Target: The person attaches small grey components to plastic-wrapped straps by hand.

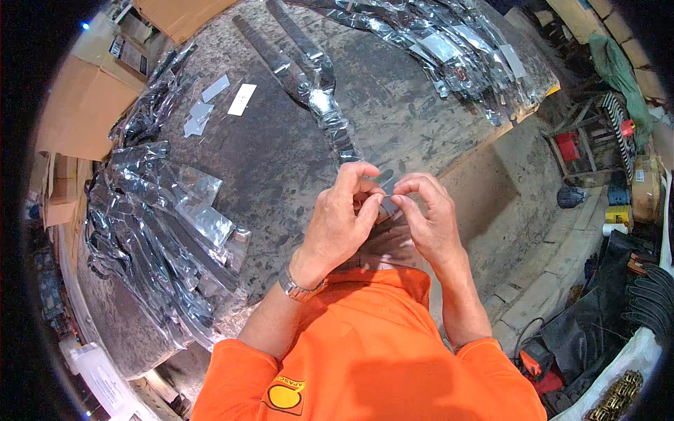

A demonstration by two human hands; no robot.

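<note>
Close in front of my orange shirt, my left hand (338, 221) and my right hand (432, 217) meet fingertip to fingertip. Both pinch a small grey label (388, 205) between thumb and forefinger; the fingers partly cover it. Just beyond the hands lies a clear plastic bag with a black strap (326, 112) in it, stretching away over the dark worktable (260, 175). Its near end reaches my left fingers, and whether they touch it I cannot tell. Left of that bag are several loose grey labels (199, 116) and a white label (241, 99).
A heap of bagged black straps (165, 231) covers the table's left side. More bagged straps (449, 52) lie at the far right, near the table edge. Cardboard boxes (88, 112) stand at the left. On the right floor are a metal frame (586, 137) and black bags (583, 316).
</note>
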